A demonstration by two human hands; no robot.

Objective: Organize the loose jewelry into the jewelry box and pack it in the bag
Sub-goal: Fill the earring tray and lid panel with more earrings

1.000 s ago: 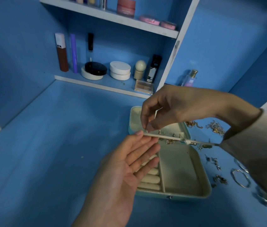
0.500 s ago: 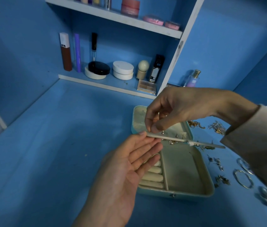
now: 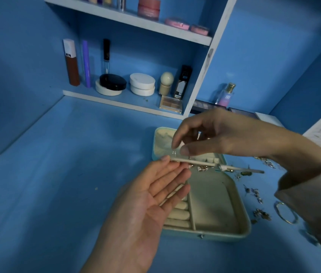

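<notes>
The open pale-green jewelry box [image 3: 242,231] lies on the blue desk, with ring rolls [image 3: 179,214] at its left and small gold pieces near its hinge. A thin inner flap [image 3: 199,162] sticks out edge-on over the box. My left hand [image 3: 146,205] is flat, palm up, and its fingertips touch the flap's left end. My right hand [image 3: 210,134] hovers just above that end, thumb and forefinger pinching a tiny shiny earring [image 3: 173,153]. Loose earrings [image 3: 254,194] and a hoop [image 3: 285,212] lie to the right of the box. No bag is in view.
A white shelf unit [image 3: 128,104] at the back holds cosmetics: compacts, tubes, a palette. A perfume bottle [image 3: 225,95] stands to its right. Blue walls close in on both sides. Bare blue desk [image 3: 57,174] stretches to the left of the box.
My right fingertips have lifted slightly off the flap's left end. My left hand stays flat under the flap. The view has shifted a little.
</notes>
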